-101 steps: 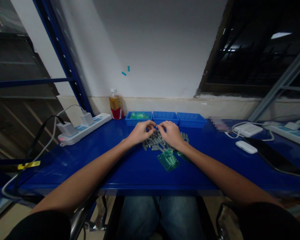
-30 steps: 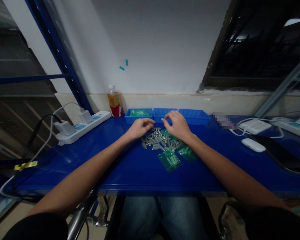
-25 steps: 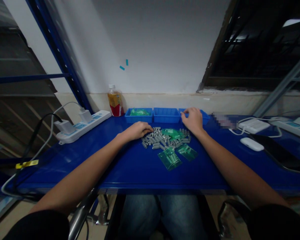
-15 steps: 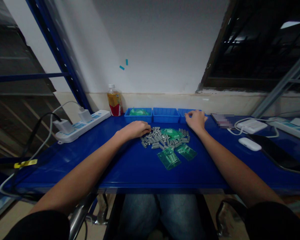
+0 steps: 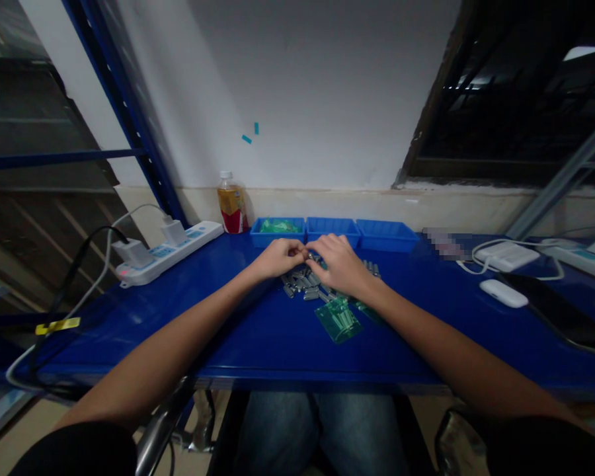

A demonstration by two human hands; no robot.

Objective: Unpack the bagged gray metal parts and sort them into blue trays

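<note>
My left hand [image 5: 280, 258] and my right hand [image 5: 338, 263] meet fingertip to fingertip over a pile of small silvery metal cylinders [image 5: 302, 284]. The fingers of my left hand are pinched around a small shiny metal cylinder [image 5: 310, 256], mostly covered by the fingers. My right hand's thumb and fingertips close in from the other side; anything they hold is too small to make out. A green transparent bag [image 5: 338, 320] with slender pieces inside lies on the table in front of the pile. Another green bag [image 5: 369, 312] is partly hidden under my right forearm.
Three blue bins stand along the wall: a left bin [image 5: 255, 239] holding green bags, a middle bin [image 5: 333, 228] and a right bin [image 5: 387, 237]. A drink bottle [image 5: 232, 205] and a power strip [image 5: 178, 246] are left; a white case [image 5: 503, 293] and a dark phone [image 5: 558, 311] right.
My right hand has moved left from the right blue bin to meet my left hand above the pile, covering part of it. The view has shifted slightly.
</note>
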